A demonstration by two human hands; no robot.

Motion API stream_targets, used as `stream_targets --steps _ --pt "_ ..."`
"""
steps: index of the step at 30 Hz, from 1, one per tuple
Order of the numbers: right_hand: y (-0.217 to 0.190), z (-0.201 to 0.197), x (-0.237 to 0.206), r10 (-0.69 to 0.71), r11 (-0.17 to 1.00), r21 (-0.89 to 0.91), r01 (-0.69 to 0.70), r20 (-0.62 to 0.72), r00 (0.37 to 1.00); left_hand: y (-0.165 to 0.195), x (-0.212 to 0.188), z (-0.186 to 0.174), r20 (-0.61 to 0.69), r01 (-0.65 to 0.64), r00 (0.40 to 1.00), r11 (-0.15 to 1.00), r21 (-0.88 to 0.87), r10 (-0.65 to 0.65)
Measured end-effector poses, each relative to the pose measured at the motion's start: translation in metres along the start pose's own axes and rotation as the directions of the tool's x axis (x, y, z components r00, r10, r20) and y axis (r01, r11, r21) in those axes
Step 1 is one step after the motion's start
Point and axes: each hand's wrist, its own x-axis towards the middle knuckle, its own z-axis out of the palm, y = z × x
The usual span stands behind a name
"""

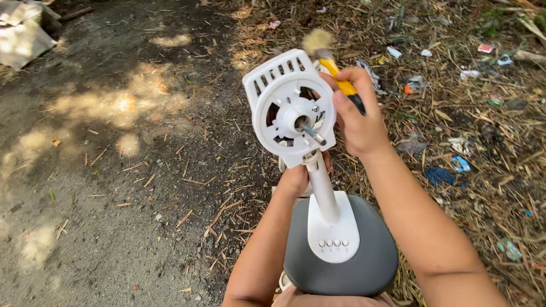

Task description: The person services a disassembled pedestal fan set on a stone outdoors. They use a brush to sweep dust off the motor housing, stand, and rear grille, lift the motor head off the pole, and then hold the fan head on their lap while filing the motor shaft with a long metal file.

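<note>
The right hand gripped a yellow-handled brush behind the fan motor; the left hand clasped the fan's neck above its grey base.

Bare dirt ground at left; dry straw with scattered litter scraps at right; pale sacking upper left.

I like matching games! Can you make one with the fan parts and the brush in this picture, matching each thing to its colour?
Things:
1. fan base
2. brush handle
3. motor housing
4. brush bristles

Colours:
A. white
B. tan
C. grey
D. yellow

Pairs: 1-C, 2-D, 3-A, 4-B. The right hand holds the brush; the left hand grips the fan's white neck.
</note>
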Motion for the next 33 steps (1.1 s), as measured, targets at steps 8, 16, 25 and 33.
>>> stream_targets --steps 8,16,25,33 --pt "-0.029 -0.010 0.047 0.016 1.000 -0.016 -0.014 0.178 0.984 -0.003 0.014 0.013 -0.015 0.089 0.996 0.994 0.066 -0.088" --pt "-0.064 -0.032 0.089 -0.014 0.991 0.128 -0.030 0.325 0.946 -0.008 0.033 0.038 -0.052 0.060 0.998 0.954 0.294 -0.046" --pt "-0.072 -0.054 0.100 0.103 0.995 -0.026 -0.100 0.380 0.919 -0.014 0.046 0.044 -0.059 0.038 0.998 0.921 0.388 -0.017" --pt "-0.084 -0.050 0.105 0.089 0.996 -0.064 -0.069 0.408 0.909 -0.011 0.054 0.045 -0.099 0.062 0.995 0.908 0.415 -0.022"
